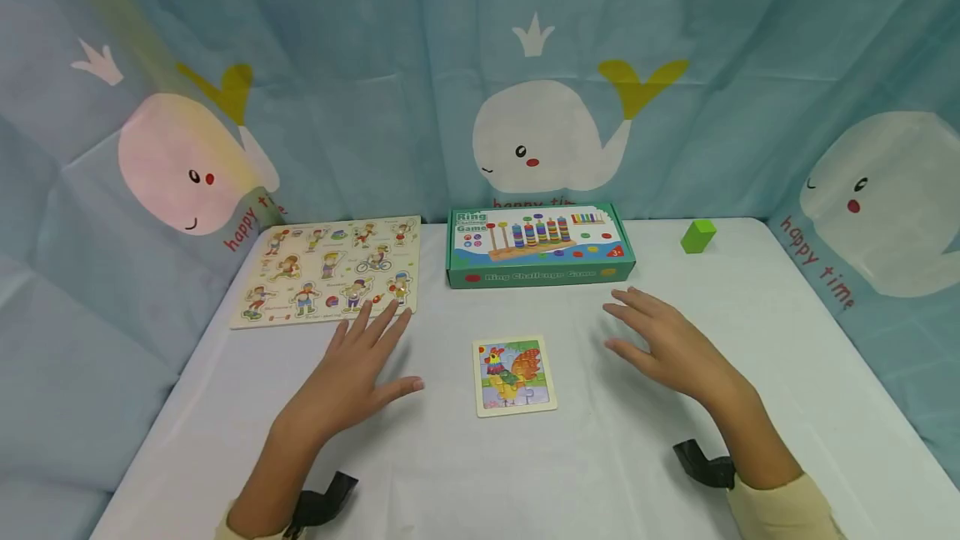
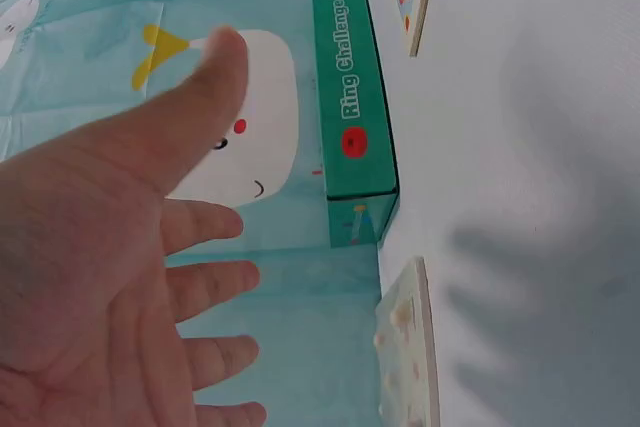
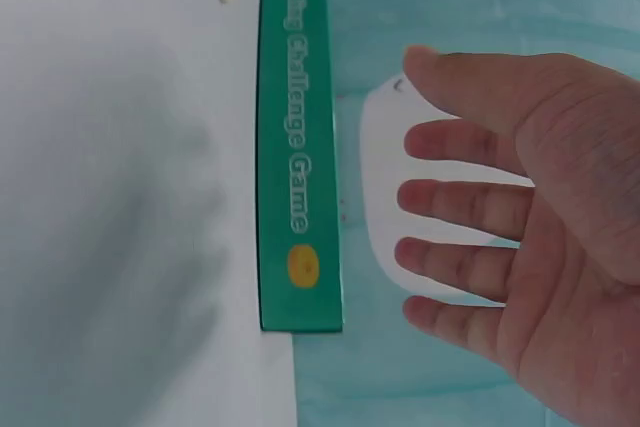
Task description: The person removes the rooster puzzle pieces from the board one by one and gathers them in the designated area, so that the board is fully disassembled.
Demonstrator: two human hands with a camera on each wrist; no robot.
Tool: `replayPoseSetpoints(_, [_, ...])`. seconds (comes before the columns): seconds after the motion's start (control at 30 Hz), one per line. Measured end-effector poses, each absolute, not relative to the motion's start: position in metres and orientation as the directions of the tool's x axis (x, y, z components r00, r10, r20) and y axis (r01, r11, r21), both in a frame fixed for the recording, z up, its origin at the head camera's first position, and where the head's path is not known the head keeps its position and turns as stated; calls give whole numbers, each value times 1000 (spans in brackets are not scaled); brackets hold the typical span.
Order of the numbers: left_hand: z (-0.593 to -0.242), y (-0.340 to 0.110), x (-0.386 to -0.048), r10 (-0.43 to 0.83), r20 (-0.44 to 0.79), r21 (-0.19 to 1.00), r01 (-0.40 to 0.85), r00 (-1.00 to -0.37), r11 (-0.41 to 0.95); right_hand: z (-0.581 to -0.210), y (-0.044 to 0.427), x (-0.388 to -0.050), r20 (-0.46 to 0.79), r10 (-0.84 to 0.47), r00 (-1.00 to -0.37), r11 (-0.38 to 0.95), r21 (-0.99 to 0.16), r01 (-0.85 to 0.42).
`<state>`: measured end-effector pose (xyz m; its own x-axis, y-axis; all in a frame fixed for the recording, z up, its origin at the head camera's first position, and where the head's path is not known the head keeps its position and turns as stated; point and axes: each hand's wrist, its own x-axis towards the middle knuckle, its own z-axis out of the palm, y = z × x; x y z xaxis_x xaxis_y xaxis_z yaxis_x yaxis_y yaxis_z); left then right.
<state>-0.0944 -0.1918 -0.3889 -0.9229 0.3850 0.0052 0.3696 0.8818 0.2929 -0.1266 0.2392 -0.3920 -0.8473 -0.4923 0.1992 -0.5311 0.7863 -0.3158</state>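
Note:
A small square jigsaw puzzle (image 1: 515,376) with a rooster picture lies on the white table between my two hands. To its left my left hand (image 1: 358,373) hovers with fingers spread, its fingertips near a wooden peg puzzle board (image 1: 307,269) showing sports figures. My right hand (image 1: 667,347) is held above the table to the right of the rooster puzzle, fingers extended and nothing in it. Both wrist views show bare palms: the left palm (image 2: 90,297) and the right palm (image 3: 570,247). Each hand casts a shadow on the tabletop, apart from the surface.
A green Ring Challenge Game box (image 1: 540,247) lies at the back middle of the table (image 1: 480,482). A bright green block (image 1: 698,236) stands at the back right. Blue curtains (image 1: 420,40) with whale prints border the table at the back and sides.

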Motion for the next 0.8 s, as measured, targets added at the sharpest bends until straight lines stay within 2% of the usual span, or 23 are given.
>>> replayPoseSetpoints(0.2, [-397,-181,-106,451,11,280,436,-892,855,-397,222,-134,213,-513,-831,769,-317,-556])
replayPoseSetpoints(0.47, [-411,-160,-112,493,-75,294,453,-867,842,-403,180,-143,189,-580,-793,693,-396,-602])
replayPoseSetpoints(0.8, [-417,-131,-119,474,-183,320,403,-861,857,-422,138,-158,41,-610,-791,648,-549,-528])
